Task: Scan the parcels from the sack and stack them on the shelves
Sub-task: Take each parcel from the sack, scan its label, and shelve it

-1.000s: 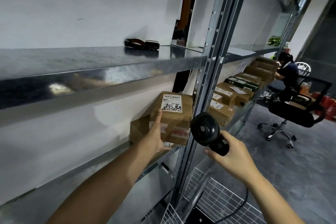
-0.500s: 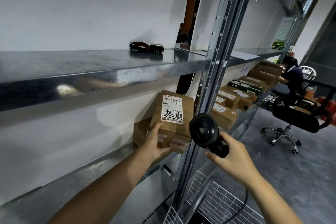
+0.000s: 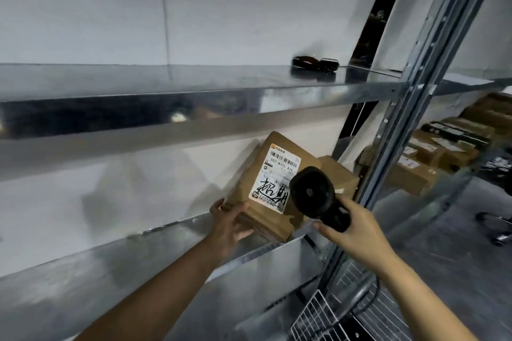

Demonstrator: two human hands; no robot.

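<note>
Left hand [image 3: 230, 225] grips the bottom corner of 1 flat brown cardboard parcel w/ white label [image 3: 256, 171], tilted on the grey metal shelf [image 3: 138, 255]. Right hand [image 3: 357, 232], at its 3 o'clock, holds a black handheld scanner [image 3: 313, 194] facing the label.

Lower-right of label [image 3: 277, 174] on parcel [image 3: 256, 174] covered by scanner [image 3: 311, 192] head; small print too fine to read. 2nd box [image 3: 339, 174] mostly hidden behind parcel + scanner. Fingertips of left hand [image 3: 230, 225] under parcel, unseen. Far boxes [image 3: 424, 155] blurred, partly behind upright [image 3: 432, 86]. Wire basket [image 3: 315, 318] cut by btm edge. Dark item [image 3: 315, 61] on upper shelf [image 3: 166, 80]: can't ID.
</note>
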